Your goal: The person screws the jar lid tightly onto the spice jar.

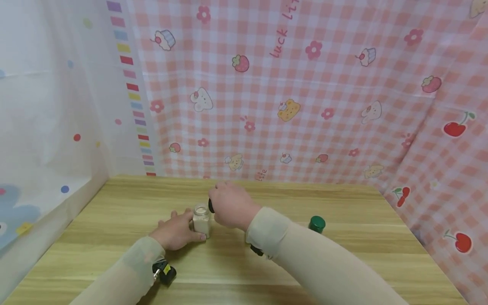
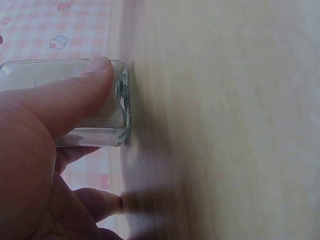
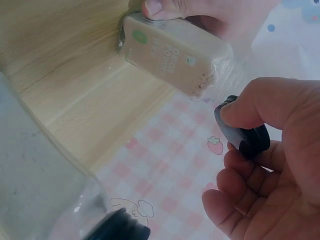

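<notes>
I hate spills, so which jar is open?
The square glass jar in the left hand: its mouth is bare, while the jar nearest the right wrist camera wears a dark lid.

Checked cloth (image 1: 263, 91) reads "luck lif" — cut off above — and "life" lower; lettering on the jar (image 3: 172, 57) is blurred.

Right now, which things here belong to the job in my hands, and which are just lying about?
In the job:
jar, held by left fingers
cap, pinched in right fingers

Apparently just lying about:
green lid
second jar
</notes>
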`<state>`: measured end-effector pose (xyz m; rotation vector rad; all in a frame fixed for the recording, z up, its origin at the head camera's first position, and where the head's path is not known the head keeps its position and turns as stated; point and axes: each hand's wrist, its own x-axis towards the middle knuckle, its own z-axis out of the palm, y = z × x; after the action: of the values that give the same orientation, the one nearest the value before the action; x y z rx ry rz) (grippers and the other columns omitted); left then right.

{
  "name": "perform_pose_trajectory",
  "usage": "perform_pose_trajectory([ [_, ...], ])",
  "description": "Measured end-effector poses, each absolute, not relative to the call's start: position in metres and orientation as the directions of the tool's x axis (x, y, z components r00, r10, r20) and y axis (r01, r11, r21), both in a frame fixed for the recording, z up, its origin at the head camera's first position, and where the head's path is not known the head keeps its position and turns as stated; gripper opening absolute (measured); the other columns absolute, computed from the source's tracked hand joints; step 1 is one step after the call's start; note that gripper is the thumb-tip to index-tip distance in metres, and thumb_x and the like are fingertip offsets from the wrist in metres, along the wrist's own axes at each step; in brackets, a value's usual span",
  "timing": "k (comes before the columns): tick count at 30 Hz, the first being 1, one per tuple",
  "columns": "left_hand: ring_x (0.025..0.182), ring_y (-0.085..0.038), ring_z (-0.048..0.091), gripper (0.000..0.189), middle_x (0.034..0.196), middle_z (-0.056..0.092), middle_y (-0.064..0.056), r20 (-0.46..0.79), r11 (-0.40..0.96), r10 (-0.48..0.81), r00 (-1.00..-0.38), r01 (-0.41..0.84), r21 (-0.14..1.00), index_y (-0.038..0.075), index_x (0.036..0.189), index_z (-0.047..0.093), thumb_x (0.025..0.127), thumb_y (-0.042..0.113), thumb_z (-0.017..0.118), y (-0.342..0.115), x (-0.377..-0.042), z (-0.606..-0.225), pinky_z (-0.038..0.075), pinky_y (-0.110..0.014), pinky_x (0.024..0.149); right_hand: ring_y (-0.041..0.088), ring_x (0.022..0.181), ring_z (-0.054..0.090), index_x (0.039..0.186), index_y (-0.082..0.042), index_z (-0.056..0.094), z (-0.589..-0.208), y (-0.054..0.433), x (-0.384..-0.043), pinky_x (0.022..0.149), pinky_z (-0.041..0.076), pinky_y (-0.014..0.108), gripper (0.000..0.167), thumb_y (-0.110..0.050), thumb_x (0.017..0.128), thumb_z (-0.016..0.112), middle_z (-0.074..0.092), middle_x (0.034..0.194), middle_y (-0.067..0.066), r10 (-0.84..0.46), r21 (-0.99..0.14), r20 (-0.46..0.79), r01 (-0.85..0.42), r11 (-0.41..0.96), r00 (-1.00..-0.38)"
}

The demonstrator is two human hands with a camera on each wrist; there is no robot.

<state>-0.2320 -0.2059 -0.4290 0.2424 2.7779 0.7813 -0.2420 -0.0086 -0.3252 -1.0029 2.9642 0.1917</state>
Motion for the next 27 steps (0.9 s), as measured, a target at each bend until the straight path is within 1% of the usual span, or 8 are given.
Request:
perform_pose_trajectory([
  [6, 0.149, -0.070, 0.011, 0.080, 0.167, 0.031, -0.030, -0.191, 0.844, 0.226, -0.955, 0.094, 0.529, 0.019, 0.154, 0.051, 0.088, 0.054, 0.080, -0.205, -0.232, -0.428, 0.002, -0.092, 0.106, 0.018, 0.112, 0.062, 0.132, -0.009, 0.067, -0.324, -0.008, -0.241, 0.104, 0.054, 0.031, 0.038, -0.019, 0.096, 0.074, 0.067, 0.121, 0.003, -0.611, 0.104, -0.052, -0.613, 0.783, -0.790],
  [13, 0.149, -0.070, 0.011, 0.083, 0.168, 0.030, -0.028, -0.190, 0.843, 0.224, -0.956, 0.092, 0.530, 0.022, 0.156, 0.048, 0.087, 0.055, 0.080, -0.206, -0.232, -0.429, 0.000, -0.092, 0.107, 0.018, 0.111, 0.062, 0.130, -0.009, 0.068, -0.326, -0.011, -0.242, 0.100, 0.056, 0.031, 0.035, -0.017, 0.097, 0.072, 0.067, 0.121, 0.005, -0.633, 0.081, -0.037, -0.633, 0.770, -0.773],
  [18, 0.149, -0.070, 0.010, 0.082, 0.169, 0.029, -0.028, -0.191, 0.834, 0.229, -0.954, 0.091, 0.544, 0.023, 0.155, 0.050, 0.087, 0.055, 0.080, -0.206, -0.232, -0.429, -0.001, -0.092, 0.107, 0.018, 0.109, 0.064, 0.135, -0.006, 0.065, -0.327, -0.012, -0.242, 0.096, 0.058, 0.029, 0.036, -0.014, 0.100, 0.067, 0.068, 0.122, 0.006, -0.659, 0.057, -0.030, -0.659, 0.750, -0.752],
  [22, 0.150, -0.070, 0.009, 0.079, 0.169, 0.029, -0.029, -0.192, 0.833, 0.229, -0.954, 0.090, 0.546, 0.022, 0.152, 0.052, 0.087, 0.055, 0.080, -0.207, -0.231, -0.428, 0.000, -0.092, 0.107, 0.014, 0.096, 0.065, 0.127, -0.005, 0.065, -0.329, -0.015, -0.244, 0.088, 0.059, 0.026, 0.025, -0.011, 0.103, 0.062, 0.070, 0.110, 0.004, -0.667, -0.014, -0.045, -0.667, 0.745, -0.743],
  [25, 0.149, -0.070, 0.009, 0.076, 0.168, 0.029, -0.029, -0.188, 0.835, 0.231, -0.955, 0.095, 0.542, 0.022, 0.151, 0.053, 0.088, 0.054, 0.080, -0.207, -0.231, -0.428, 0.001, -0.092, 0.107, 0.011, 0.089, 0.063, 0.117, -0.008, 0.064, -0.330, -0.017, -0.245, 0.084, 0.059, 0.026, 0.014, -0.009, 0.103, 0.063, 0.069, 0.102, 0.001, -0.661, -0.085, -0.064, -0.656, 0.750, -0.748],
  [27, 0.149, -0.071, 0.010, 0.076, 0.168, 0.032, -0.028, -0.180, 0.836, 0.235, -0.955, 0.104, 0.539, 0.021, 0.150, 0.053, 0.088, 0.054, 0.080, -0.206, -0.231, -0.428, 0.002, -0.093, 0.107, 0.011, 0.088, 0.063, 0.113, -0.008, 0.063, -0.331, -0.019, -0.245, 0.084, 0.058, 0.026, 0.012, -0.007, 0.101, 0.065, 0.069, 0.100, 0.000, -0.661, -0.114, -0.065, -0.653, 0.749, -0.747],
])
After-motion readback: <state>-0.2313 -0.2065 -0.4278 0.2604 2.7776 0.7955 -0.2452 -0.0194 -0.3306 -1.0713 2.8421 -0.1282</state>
